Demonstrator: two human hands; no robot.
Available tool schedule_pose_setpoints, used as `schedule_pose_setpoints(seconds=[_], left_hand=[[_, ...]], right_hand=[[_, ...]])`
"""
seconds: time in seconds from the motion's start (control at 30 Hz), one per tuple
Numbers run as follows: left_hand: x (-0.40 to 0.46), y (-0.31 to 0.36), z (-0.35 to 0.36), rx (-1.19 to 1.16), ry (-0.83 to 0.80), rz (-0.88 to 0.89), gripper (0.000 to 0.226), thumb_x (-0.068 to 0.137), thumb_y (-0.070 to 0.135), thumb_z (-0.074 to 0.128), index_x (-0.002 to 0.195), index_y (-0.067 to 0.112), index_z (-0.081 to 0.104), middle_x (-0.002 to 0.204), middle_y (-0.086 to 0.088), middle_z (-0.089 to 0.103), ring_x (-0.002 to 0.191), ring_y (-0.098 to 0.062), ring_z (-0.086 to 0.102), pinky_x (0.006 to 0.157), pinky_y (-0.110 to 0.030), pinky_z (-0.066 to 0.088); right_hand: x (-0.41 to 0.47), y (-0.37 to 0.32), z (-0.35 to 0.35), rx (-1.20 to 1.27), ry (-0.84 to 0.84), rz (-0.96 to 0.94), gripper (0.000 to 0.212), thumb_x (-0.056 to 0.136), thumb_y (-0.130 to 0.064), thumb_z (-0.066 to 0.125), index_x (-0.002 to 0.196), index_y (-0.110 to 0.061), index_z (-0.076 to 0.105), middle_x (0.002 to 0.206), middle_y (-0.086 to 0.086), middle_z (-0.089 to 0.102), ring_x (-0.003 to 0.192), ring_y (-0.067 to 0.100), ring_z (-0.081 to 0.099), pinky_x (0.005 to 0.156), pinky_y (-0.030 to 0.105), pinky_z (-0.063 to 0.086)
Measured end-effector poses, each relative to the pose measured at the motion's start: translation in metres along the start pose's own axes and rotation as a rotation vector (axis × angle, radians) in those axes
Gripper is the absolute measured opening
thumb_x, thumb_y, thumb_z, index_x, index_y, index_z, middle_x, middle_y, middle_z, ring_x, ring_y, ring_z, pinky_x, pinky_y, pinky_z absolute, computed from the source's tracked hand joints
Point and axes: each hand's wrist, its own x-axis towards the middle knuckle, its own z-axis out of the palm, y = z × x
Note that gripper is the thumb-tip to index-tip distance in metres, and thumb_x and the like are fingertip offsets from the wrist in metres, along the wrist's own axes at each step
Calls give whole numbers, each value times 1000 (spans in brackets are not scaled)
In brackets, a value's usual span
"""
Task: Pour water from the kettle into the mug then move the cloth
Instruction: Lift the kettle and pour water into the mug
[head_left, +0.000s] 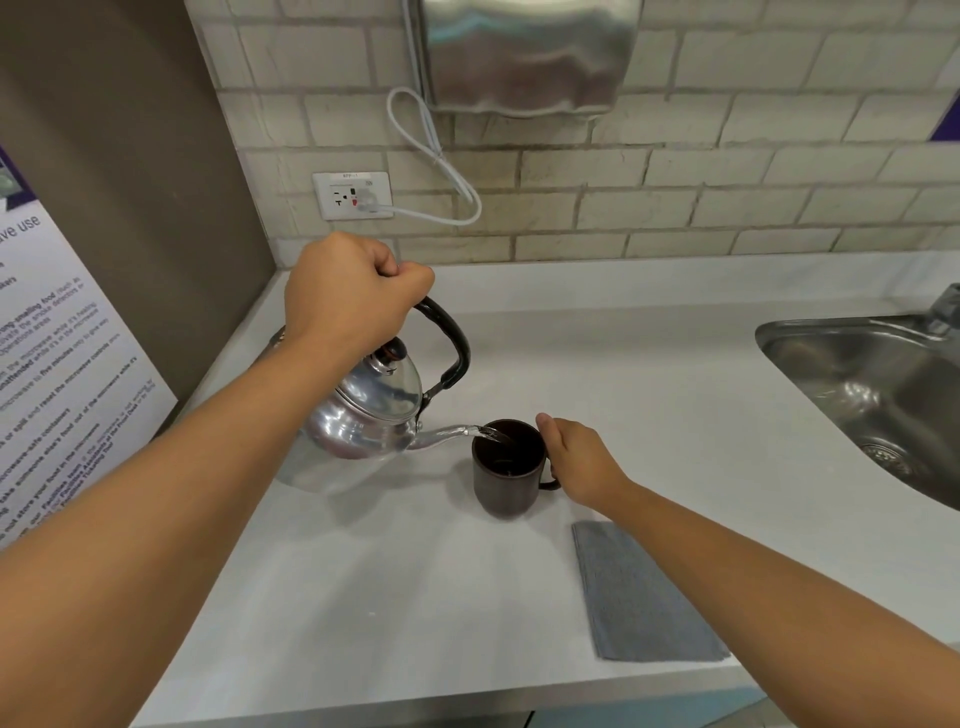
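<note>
Overhead, the left hand (349, 291) is a closed fist around the top of the black handle (451, 343) of the kettle (371, 410), fingers curled tight together on it. That kettle is shiny metal, held clear of the counter (415, 597) and tilted to the right, so its lid (387, 382) with the dark knob (392, 351) leans toward the camera. Its thin spout (447, 434) reaches the near-left rim of the mug (506, 467), and a clear stream of water (491, 435) runs from the tip into the dark inside. The mug is dark brown and stands upright on the counter, right of the kettle. The right hand (579, 460) is at the mug's right side, fingers wrapped together at its handle (550, 483) and the thumb raised beside the far rim; how firmly it grips cannot be told, since the hand hides most of the handle. The cloth (641, 597), grey and folded to a long rectangle, lies flat on the counter near the front edge, just nearer than the mug and to its right, with the right forearm crossing over its near corner. A steel sink (841, 374) is set into the counter at far right. On the brick wall behind, a white cord (431, 156) loops down to an outlet (353, 196), below a metal wall unit (527, 52). A printed notice (57, 374) leans at far left.
</note>
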Motion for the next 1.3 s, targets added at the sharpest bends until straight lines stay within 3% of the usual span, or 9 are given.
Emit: schedule_pose_setpoints(seconds=[0.17, 0.57, 0.77, 1.03, 1.17, 1.3], left_hand=[[0, 3, -2, 11, -4, 25, 30, 69, 26, 56, 46, 9, 50, 41, -1, 43, 41, -13, 35, 47, -22, 34], [-3, -4, 2, -18, 35, 18, 31, 68, 26, 56, 49, 1, 51, 46, -13, 43, 45, -15, 33, 47, -24, 35], [-4, -12, 4, -76, 48, -3, 32, 68, 23, 57, 45, 5, 45, 40, 2, 30, 43, -12, 27, 49, -25, 33], [-8, -29, 8, -189, 42, -123, 32, 65, 24, 57, 44, 5, 42, 35, 6, 27, 39, -9, 26, 47, -21, 31], [-10, -41, 8, -259, 50, -224, 37, 65, 24, 59, 38, 13, 36, 32, 7, 26, 36, -8, 27, 46, -22, 30], [-9, -53, 9, -329, 84, -306, 38, 67, 24, 60, 52, -7, 44, 33, 7, 22, 38, -9, 23, 44, -21, 28]], right_hand=[[-1, 0, 0, 9, -7, 11, 47, 100, -39, 26, 63, -11, 31, 60, 7, 41, 59, 22, 43, 59, 33, 35], [-2, -3, -2, 15, -17, 26, 46, 100, -39, 26, 64, -11, 33, 61, 8, 42, 61, 22, 44, 62, 33, 36], [-2, -4, -2, 15, -17, 30, 46, 100, -39, 26, 65, -10, 35, 63, 10, 44, 61, 22, 44, 62, 34, 37], [-2, -2, -1, 25, -10, 24, 46, 100, -41, 27, 65, -11, 36, 61, 9, 44, 60, 21, 45, 61, 33, 37], [-1, 0, -1, 30, -13, 31, 47, 99, -40, 28, 65, -10, 38, 62, 9, 46, 60, 20, 46, 61, 33, 38], [1, -2, -7, 17, -34, 16, 48, 99, -39, 31, 61, -11, 38, 59, 5, 49, 57, 18, 46, 60, 30, 38]])
